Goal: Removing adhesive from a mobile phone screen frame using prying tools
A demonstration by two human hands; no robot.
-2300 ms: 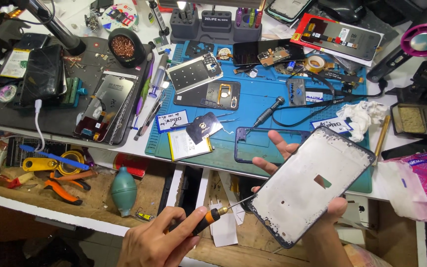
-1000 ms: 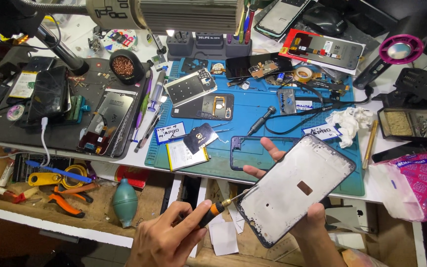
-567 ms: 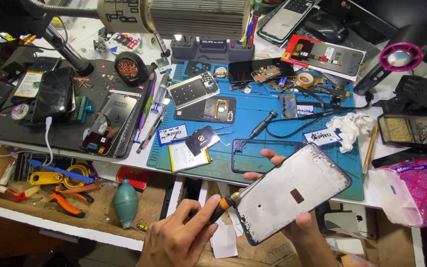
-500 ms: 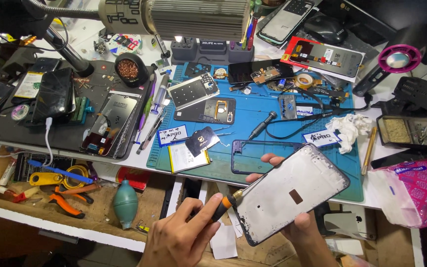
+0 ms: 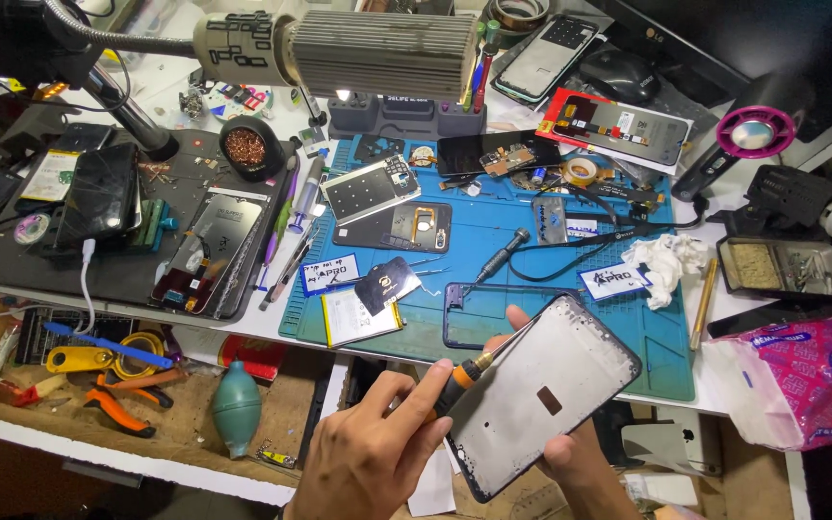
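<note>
Fingertips (image 5: pixel 440 377) of the left hand (image 5: pixel 377 457) pinch a small screwdriver (image 5: pixel 464 371), its tip on the phone frame (image 5: pixel 546 404) gripped by the right hand (image 5: pixel 580 457), just below the blue mat (image 5: pixel 493 231). Probably best: keep the tip shallow, the frame steady

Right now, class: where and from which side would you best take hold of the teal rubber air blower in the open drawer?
Probably the wide bulb of the teal air blower, from above, fingers pinching its left and right sides. It lies nozzle-down; pliers crowd its left.
</note>
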